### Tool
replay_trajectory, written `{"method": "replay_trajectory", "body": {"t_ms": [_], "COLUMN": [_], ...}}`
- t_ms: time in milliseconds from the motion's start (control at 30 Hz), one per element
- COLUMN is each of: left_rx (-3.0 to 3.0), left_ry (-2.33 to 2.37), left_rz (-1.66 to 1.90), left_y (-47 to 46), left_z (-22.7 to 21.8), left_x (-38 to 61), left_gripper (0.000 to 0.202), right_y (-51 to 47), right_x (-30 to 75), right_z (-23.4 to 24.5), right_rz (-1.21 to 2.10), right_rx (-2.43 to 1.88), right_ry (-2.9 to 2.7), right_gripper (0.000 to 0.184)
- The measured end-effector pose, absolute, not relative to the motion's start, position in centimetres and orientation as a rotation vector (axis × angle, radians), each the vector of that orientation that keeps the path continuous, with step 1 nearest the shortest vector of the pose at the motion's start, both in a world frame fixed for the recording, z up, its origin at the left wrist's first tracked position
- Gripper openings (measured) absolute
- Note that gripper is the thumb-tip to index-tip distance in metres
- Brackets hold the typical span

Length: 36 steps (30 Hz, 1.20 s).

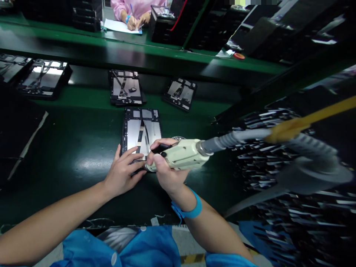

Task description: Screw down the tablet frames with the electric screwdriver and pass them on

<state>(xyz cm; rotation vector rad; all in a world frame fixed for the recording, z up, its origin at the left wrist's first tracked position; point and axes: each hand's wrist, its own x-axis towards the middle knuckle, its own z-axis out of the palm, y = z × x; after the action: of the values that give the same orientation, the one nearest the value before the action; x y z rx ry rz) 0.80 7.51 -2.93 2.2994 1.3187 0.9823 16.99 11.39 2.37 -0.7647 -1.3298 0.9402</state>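
Observation:
My right hand [166,168] is closed round a cream electric screwdriver [183,154], whose tip points down at the near edge of an open tablet back frame [141,129] lying on the dark green mat. A grey coiled cable [236,139] runs from the tool off to the right. My left hand [122,172] rests with fingers spread flat on the frame's near left corner, holding it down. A blue strap circles my right wrist.
Several more tablet frames [126,89] lie on the green conveyor [83,98] beyond. A person in pink [133,16] writes on paper across the line. Dark trays [278,167] of parts crowd the right side. A yellow cord [319,115] crosses above them.

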Motion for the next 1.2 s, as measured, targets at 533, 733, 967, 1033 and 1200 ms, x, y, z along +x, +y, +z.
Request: {"method": "replay_trajectory", "body": {"t_ms": [533,733,967,1033,1200], "left_rx": [2.461,2.569,1.931,1.637,0.812], "left_ry": [1.156,1.128,1.636,1.981,2.479], "left_rz": [1.062,0.893,1.268,1.433,1.653], "left_y": [9.2,12.8,17.8,20.3,27.3], "left_z": [-0.1,2.2,1.4,2.5,5.4], "left_x": [2.5,11.7,1.2,-4.8,-15.6], "left_gripper": [0.020,0.020,0.022,0.013,0.042], "right_y": [14.8,16.6,16.3,16.2,15.8], "right_x": [22.6,26.6,26.0,25.5,25.5], "right_z": [5.8,5.7,5.2,4.9,3.7], "right_rz": [0.451,0.291,0.326,0.334,0.372], "right_rx": [-0.922,-1.074,-1.068,-1.089,-1.180], "right_ry": [-1.054,-1.016,-1.035,-1.057,-1.137], "right_gripper": [0.018,0.015,0.007,0.007,0.014]}}
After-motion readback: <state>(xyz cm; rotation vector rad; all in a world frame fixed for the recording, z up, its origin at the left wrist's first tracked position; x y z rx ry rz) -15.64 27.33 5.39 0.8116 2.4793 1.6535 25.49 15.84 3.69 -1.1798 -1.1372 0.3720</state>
